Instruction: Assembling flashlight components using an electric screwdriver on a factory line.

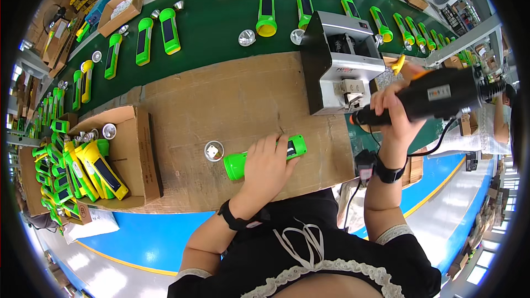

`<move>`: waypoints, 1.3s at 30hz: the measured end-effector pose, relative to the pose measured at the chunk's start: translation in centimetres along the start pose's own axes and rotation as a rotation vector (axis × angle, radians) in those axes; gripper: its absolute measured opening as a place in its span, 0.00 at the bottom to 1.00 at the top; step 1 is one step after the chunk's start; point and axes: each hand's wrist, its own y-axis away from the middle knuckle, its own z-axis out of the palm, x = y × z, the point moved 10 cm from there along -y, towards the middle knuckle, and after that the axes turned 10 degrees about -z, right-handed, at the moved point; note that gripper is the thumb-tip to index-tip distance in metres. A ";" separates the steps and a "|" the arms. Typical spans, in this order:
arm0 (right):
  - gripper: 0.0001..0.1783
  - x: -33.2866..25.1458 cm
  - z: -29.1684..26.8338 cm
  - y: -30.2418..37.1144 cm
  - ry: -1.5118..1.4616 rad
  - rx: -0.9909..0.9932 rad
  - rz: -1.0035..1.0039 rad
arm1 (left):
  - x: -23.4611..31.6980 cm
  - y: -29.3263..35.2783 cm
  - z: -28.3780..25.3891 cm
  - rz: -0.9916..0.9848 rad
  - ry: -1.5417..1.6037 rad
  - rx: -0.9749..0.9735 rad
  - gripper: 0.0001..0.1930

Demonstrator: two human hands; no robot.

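Note:
Under my left hand [267, 166] lies a green flashlight body [236, 166] with a dark panel, flat on the cardboard sheet [221, 94]; my fingers wrap over its middle. Just left of its wide end rests a round silver reflector [214, 151]. My right hand [393, 111] is closed round a black electric screwdriver [436, 95], raised beyond the cardboard's right edge with its orange-ringed tip toward the left. A cable hangs from the tool. Behind it stands a black and silver screw feeder [342, 66].
At the left, a cardboard box [144, 160] holds several green and yellow flashlight bodies [102, 171] and reflectors. Beyond the cardboard runs a green conveyor belt [215, 33] with more flashlights [170, 32] and loose reflectors [247, 37]. A small open carton [124, 8] stands far left.

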 end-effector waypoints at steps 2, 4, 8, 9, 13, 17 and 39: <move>0.35 -0.7 0.9 2.0 -0.089 0.015 0.015 | 0.1 0.0 -0.4 0.020 0.027 0.044 0.24; 0.33 -2.1 1.5 4.3 -0.185 0.034 0.028 | 0.3 0.1 0.0 -0.001 0.043 0.044 0.24; 0.32 -3.5 3.0 7.0 -0.106 -0.006 -0.004 | -0.2 0.0 -0.1 -0.047 0.068 0.060 0.23; 0.32 -3.3 2.9 7.1 -0.099 -0.006 0.004 | -0.1 0.0 0.0 -0.050 0.075 0.052 0.23; 0.36 -4.2 0.6 5.8 -0.005 0.103 -0.181 | -0.4 -0.3 0.0 -0.088 0.104 0.035 0.22; 0.35 -4.1 -1.8 2.6 0.019 0.197 -0.321 | -0.4 -0.6 0.0 -0.096 0.102 -0.006 0.22; 0.39 -4.2 3.9 6.8 -0.166 -0.155 -0.109 | 0.1 -1.8 0.5 0.063 0.139 -0.079 0.23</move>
